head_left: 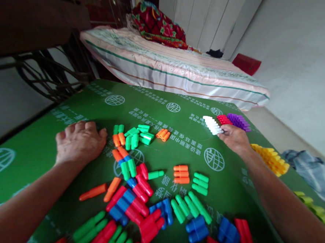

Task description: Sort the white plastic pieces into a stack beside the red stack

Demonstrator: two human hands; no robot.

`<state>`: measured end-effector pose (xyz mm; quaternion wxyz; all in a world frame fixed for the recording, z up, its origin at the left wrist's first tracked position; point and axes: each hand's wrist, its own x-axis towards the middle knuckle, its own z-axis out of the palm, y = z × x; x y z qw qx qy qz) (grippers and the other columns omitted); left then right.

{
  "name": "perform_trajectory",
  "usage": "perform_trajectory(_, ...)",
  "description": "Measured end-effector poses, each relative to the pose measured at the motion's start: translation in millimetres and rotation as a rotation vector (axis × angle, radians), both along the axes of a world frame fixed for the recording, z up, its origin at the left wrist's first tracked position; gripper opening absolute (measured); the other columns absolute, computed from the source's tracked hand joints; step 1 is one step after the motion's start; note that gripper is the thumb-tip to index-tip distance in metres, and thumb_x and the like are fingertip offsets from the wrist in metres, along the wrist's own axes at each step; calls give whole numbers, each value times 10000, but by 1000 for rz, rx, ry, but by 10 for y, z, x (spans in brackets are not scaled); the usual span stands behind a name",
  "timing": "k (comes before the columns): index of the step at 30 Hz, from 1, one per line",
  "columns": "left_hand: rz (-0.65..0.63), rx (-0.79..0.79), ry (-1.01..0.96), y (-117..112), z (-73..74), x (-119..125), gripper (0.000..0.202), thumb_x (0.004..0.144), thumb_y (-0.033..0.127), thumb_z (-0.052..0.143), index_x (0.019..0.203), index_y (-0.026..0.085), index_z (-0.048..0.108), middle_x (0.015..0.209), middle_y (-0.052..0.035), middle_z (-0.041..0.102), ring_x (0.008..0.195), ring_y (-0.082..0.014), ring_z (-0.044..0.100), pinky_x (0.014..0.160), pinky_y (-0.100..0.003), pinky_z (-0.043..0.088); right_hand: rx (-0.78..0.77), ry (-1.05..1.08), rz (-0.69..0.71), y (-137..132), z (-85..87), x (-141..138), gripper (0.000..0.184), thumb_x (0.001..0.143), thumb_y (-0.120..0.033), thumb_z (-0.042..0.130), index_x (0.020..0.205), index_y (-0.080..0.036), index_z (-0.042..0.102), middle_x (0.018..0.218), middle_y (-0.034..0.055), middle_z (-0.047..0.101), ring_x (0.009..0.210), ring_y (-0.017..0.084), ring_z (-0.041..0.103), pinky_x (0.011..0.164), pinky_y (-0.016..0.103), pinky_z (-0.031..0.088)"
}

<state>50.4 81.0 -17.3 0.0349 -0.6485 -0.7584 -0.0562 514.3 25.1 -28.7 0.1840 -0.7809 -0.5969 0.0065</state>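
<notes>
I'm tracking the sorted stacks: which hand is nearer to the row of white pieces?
Right. The right hand touches the near end of the white row. The left hand rests flat on the green board, far across from it.

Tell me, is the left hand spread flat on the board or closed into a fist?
Flat, loosely spread. The left hand lies palm down on the green board, fingers extended, holding nothing.

I see two bare forearms, no sleeves in view, no watch/rings/gloves that I can make out. L hand (79, 141): knuckles and short nails visible. R hand (235, 138): smaller in frame, far right, back of hand showing.
</notes>
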Motion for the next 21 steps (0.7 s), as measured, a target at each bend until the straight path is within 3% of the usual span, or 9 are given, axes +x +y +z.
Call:
perform_trajectory(4,-2,2,-15,-2,9,2,668,849,508,186,1222,45,490,1329,-249,458,1264,-408,382,1015,-566,350,28,38,-45,-179,68,-54,343,790,-399,574,1070,-227,672,1012,73,732,882,222,685,834,354,527)
perform_trajectory(9,-8,11,-38,-23,22,12,630,857,486,220,1213,40,488,1322,-253,458,1262,-410,379,1013,-570,347,40,64,46,-565,76,-159,357,801,-406,550,1055,-189,677,1033,96,730,852,217,690,830,368,536)
perform_trajectory(15,-28,33,-53,-89,42,46,571,866,454,275,1191,41,498,1311,-239,478,1250,-382,387,1015,-541,344,68,6,161,-1213,-38,-238,354,817,-466,542,1018,-216,692,969,79,742,742,214,707,676,342,578)
perform_trajectory(21,-11,45,-84,-106,23,67,512,872,423,326,1171,56,523,1305,-233,487,1249,-371,390,1016,-529,337,90,-51,356,-1923,-77,-250,294,867,-449,530,1010,-249,692,992,41,744,829,199,721,736,303,601)
